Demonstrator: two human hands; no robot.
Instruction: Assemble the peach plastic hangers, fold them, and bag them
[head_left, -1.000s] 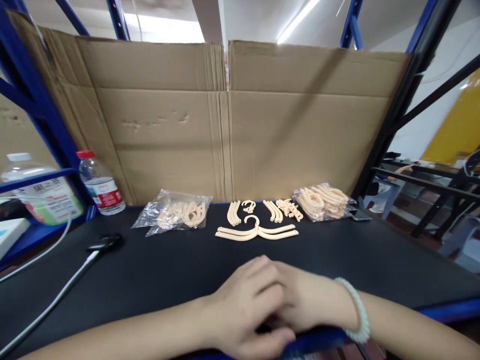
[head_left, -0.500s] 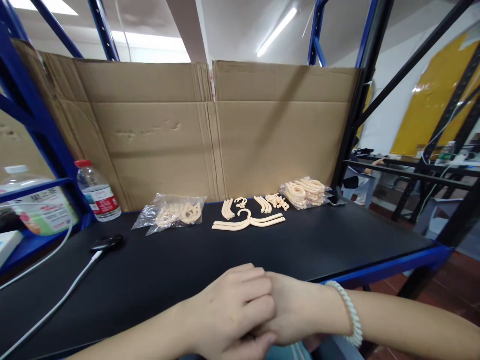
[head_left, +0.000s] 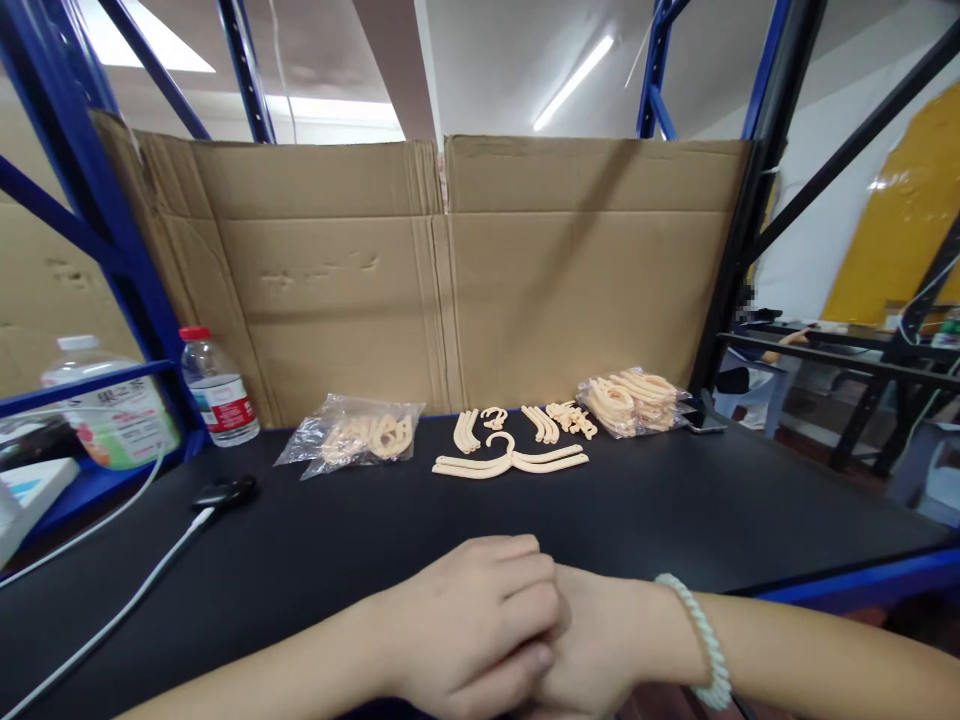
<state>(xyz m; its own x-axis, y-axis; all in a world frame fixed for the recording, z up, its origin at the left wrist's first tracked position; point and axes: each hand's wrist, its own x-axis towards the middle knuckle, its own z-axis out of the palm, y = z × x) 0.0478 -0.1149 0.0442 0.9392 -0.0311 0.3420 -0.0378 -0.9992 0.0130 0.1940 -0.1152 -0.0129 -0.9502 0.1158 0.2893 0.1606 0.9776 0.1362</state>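
Observation:
My left hand [head_left: 484, 620] lies over my right hand [head_left: 592, 640] at the table's front, its fingers curled round it. The right hand's fingers are hidden beneath. Beyond them, apart from both hands, a cream folding clothes hanger [head_left: 511, 460] lies flat with its hook pointing away. Behind it lie curved hanger arms [head_left: 466, 431] on the left, a couple of hooks [head_left: 493, 416], more curved arms [head_left: 540, 424], and a small pile of cream pieces [head_left: 572, 418].
Clear bags of cream parts lie at left [head_left: 367, 435] and right [head_left: 634, 402], with a phone [head_left: 705, 418] by the right one. A red-capped bottle [head_left: 219, 390], a black device [head_left: 225, 492] and its white cable [head_left: 135, 595] are on the left. Cardboard [head_left: 337, 290] walls the back.
The camera view has shifted slightly, with the table and its objects now a little further right and lower. My hands stay clasped, and the objects keep their places.

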